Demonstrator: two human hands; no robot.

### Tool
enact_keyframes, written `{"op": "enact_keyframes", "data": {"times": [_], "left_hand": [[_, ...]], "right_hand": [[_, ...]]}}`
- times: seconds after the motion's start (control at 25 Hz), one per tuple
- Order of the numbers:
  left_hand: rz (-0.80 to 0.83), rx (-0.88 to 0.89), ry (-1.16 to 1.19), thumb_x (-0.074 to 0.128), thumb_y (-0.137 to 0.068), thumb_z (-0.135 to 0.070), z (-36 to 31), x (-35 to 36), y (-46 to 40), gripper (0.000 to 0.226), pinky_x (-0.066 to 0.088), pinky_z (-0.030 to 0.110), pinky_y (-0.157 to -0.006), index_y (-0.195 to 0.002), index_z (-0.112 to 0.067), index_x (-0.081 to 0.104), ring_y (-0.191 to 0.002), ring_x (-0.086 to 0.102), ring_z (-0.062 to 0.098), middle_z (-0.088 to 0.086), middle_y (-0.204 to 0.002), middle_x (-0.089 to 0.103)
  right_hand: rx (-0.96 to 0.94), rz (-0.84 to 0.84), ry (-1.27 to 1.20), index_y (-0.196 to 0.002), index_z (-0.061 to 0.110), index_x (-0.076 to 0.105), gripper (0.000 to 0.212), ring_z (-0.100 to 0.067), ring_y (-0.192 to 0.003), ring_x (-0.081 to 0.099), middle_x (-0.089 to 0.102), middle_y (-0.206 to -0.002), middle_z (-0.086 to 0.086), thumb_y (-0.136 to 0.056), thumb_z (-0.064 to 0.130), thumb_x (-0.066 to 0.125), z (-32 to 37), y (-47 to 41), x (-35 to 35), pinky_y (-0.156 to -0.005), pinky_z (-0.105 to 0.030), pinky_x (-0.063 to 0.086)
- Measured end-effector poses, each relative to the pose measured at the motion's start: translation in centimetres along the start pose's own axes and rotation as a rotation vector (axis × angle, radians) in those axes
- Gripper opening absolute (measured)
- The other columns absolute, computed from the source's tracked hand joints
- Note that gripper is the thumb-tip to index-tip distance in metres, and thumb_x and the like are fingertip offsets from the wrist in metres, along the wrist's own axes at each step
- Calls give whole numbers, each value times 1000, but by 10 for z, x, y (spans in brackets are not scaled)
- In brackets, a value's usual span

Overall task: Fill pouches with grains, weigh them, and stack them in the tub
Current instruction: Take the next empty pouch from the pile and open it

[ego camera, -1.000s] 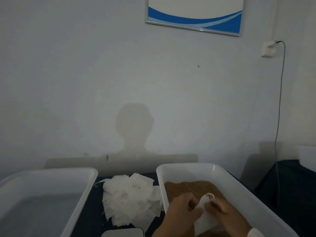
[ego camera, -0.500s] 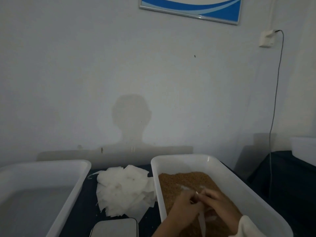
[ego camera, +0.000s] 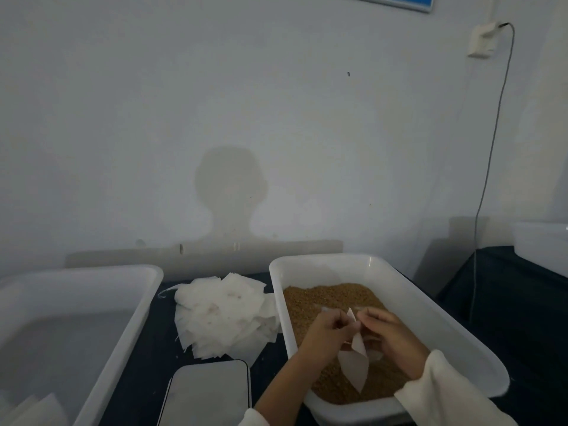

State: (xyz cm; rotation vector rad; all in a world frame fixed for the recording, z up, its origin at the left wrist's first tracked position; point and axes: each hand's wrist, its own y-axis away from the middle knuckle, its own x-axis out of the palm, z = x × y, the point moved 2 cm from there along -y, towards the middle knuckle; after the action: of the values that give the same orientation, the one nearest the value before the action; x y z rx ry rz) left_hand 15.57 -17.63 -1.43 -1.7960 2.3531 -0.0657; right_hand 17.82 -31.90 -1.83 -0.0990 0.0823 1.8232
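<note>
Lower right of frame: left hand (ego camera: 327,332) and right hand (ego camera: 388,333) are each pinching the mouth of a white pouch (ego camera: 354,362), teasing it open over the grains (ego camera: 325,299). Filling step is starting, seemingly; scooping next needs the mouth spread.

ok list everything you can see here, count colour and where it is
grain tub: 1, white, on the right
grains: brown, in that tub
pouch: 1, white, pinched by both hands over the grains
pouch pile: 1 heap, white, between the tubs
left tub: 1, white, on the left, a few white pouches in its near corner
scale: 1, grey with dark rim, near centre
table: dark
socket: 1, white, on the wall, grey cable hanging
left hand: holds the pouch
right hand: holds the pouch
</note>
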Motion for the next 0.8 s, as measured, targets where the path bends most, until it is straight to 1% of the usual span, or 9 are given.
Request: {"op": "enact_keyframes", "data": {"times": [0.08,0.12,0.2,0.28,0.36,0.44,0.56,0.72,0.8], "left_hand": [[17,18,-42,59,-92,-15,0,-1,1,13,50,19,-71,-80,-10,57,-70,56,5,-2,-73,57],[24,25,-72,62,-91,-17,0,-1,2,15,49,18,-71,-77,-13,58,-68,56,4,-3,-71,57],[22,20,-130,67,-87,-20,0,-1,3,17,48,22,-74,-73,-17,59,-69,56,5,-3,-71,59],[6,10,-167,69,-85,-21,1,-1,2,17,48,31,-80,-74,-16,58,-78,57,13,2,-78,61],[-12,7,-148,70,-84,-20,1,0,2,16,49,37,-84,-77,-15,57,-81,58,16,4,-82,61],[-33,1,-64,70,-84,-18,1,-1,1,15,52,35,-84,-83,-13,56,-80,59,16,4,-83,61],[-67,-35,34,67,-87,-14,3,-2,1,19,55,31,-82,-98,-8,52,-82,62,16,5,-89,60],[-122,43,-94,49,-91,4,4,-4,0,27,58,39,-78,-107,-13,34,-79,57,16,7,-90,50],[-126,121,-182,37,-90,9,1,-1,1,28,55,31,-71,-105,-14,38,-77,54,18,10,-92,50]], "right_hand": [[21,10,-51,-96,-8,61,31,-30,-81,63,64,-87,-21,-91,21,54,-2,-1,0,-72,-37,51],[33,21,-60,-96,-10,61,33,-31,-82,62,64,-87,-21,-88,23,57,-3,-1,0,-73,-37,51],[39,53,-66,-82,-3,63,24,-24,-73,61,62,-77,-15,-83,21,60,-2,0,0,-67,-33,49],[30,83,-55,-72,5,61,17,-17,-64,56,58,-68,-8,-86,13,56,-2,0,-1,-59,-26,46],[15,90,-29,-72,6,58,18,-13,-61,53,55,-67,-5,-89,4,52,-5,-1,-2,-56,-23,43],[2,82,-15,-76,4,57,14,-11,-60,54,55,-68,-5,-88,1,52,-5,-1,-4,-55,-22,43],[-17,55,26,-82,0,62,13,-17,-67,60,61,-75,-10,-90,8,54,-4,0,-4,-61,-27,47],[-40,-49,106,-78,4,67,20,-26,-78,66,70,-80,-11,-92,10,54,-2,1,-7,-76,-39,53],[-27,-92,121,-78,3,66,21,-28,-81,68,71,-81,-12,-93,10,53,0,1,-8,-80,-41,55]]}}
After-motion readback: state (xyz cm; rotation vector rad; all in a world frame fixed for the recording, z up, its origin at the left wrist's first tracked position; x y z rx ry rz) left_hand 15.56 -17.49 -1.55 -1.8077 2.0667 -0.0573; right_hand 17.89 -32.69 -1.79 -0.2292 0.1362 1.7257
